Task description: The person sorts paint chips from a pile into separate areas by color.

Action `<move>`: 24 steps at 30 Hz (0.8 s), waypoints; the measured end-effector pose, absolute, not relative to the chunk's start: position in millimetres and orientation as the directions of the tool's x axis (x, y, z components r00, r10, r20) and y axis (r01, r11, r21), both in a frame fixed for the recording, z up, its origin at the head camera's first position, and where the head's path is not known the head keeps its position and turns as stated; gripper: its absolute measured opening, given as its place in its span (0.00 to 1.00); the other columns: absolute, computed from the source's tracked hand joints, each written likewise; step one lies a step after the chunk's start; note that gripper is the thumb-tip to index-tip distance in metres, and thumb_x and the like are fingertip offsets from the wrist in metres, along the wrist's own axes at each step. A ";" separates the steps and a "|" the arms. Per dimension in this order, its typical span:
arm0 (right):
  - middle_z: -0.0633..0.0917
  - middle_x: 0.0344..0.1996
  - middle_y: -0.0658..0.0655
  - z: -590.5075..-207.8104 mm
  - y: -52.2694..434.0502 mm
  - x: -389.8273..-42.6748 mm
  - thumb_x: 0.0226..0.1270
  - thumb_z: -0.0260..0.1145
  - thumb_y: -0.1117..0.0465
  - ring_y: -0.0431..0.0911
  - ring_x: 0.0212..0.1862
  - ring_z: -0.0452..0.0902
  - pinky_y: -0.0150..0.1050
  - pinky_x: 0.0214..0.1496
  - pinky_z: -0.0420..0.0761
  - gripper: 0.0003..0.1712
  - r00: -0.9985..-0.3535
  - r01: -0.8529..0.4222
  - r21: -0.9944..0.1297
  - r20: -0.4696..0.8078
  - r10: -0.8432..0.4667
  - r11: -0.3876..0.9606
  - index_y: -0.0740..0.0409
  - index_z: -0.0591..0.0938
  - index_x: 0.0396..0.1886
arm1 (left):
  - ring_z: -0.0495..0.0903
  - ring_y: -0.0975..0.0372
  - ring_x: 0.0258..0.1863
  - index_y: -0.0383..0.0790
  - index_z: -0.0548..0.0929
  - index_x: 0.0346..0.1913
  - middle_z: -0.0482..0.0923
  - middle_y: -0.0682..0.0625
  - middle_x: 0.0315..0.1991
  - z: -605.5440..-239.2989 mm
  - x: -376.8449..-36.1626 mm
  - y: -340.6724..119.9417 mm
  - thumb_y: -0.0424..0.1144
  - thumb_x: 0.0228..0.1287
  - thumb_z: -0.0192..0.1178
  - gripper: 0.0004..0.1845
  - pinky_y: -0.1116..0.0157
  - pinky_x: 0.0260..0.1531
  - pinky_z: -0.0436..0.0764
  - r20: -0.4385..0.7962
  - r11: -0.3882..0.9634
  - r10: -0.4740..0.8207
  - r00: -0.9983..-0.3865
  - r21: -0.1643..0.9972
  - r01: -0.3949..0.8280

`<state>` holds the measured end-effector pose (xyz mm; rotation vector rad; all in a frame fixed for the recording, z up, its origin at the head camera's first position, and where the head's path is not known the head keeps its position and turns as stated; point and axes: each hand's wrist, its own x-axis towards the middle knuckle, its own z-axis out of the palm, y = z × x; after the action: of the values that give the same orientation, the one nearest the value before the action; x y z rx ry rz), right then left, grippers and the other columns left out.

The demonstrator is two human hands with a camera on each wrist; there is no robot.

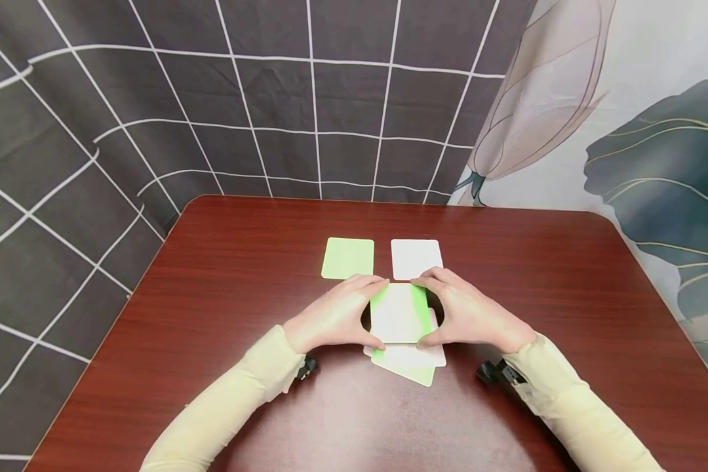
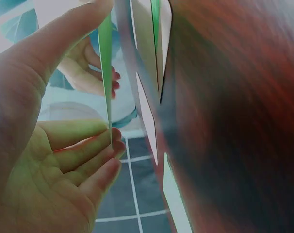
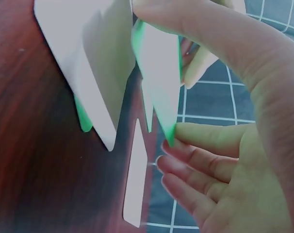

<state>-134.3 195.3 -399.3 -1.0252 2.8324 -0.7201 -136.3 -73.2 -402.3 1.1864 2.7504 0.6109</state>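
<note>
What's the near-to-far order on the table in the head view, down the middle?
Loose green and white cards lying on the red-brown wooden table → small card stack held between both hands → flat white card beyond.

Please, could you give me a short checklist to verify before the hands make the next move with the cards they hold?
1. Left hand grips the held cards at their left edge: ok.
2. Right hand grips them at their right edge: ok.
3. Held cards squared up: not ok, green and white edges are offset.
4. Loose cards under the hands tidy: not ok, they lie fanned on the table.
5. Green card and white card lie flat and apart, beyond the hands: ok.
6. Number of held cards: cannot tell.
</note>
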 end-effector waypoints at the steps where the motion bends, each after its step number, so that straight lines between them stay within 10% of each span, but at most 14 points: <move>1: 0.77 0.52 0.50 -399.2 194.2 -136.0 0.31 0.88 0.45 0.47 0.52 0.74 0.41 0.54 0.78 0.54 -0.778 -0.599 -0.441 0.122 -0.616 0.669 0.60 0.80 0.63 | 0.68 0.56 0.67 0.32 0.70 0.72 0.71 0.45 0.68 -402.1 -137.3 -75.2 0.59 0.44 0.81 0.56 0.63 0.67 0.67 0.086 0.622 0.709 -0.700 0.392 0.678; 24: 0.75 0.57 0.55 -389.7 151.1 -191.1 0.38 0.86 0.43 0.52 0.58 0.73 0.46 0.58 0.77 0.55 -0.768 -0.613 -0.461 0.155 -0.621 0.642 0.61 0.77 0.67 | 0.71 0.52 0.62 0.30 0.73 0.70 0.73 0.42 0.65 -386.1 -180.6 -122.0 0.53 0.39 0.85 0.54 0.60 0.65 0.70 0.147 0.684 0.610 -0.779 0.398 0.611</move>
<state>-191.1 151.1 -389.7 -1.0638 2.8310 -0.7840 -180.6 -122.0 -386.1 1.0456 2.8853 0.6833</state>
